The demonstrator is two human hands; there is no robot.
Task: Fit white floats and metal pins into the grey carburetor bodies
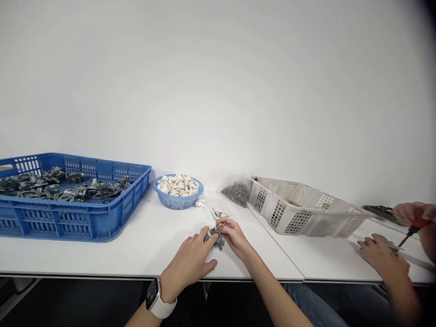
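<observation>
White desk (136, 254) carries the grey metal part (219, 242) at near centre. Left hand (190, 258) holds it with fingers; right hand (235, 237) works at its top, grip I cannot tell. Next move probably requires steady support.

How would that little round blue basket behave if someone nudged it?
The round blue basket looks like moulded plastic, so it would probably keep its shape. It seems to narrow toward its base, so a push high up might tip it. The white pieces mound above the rim, so some could spill.
</observation>
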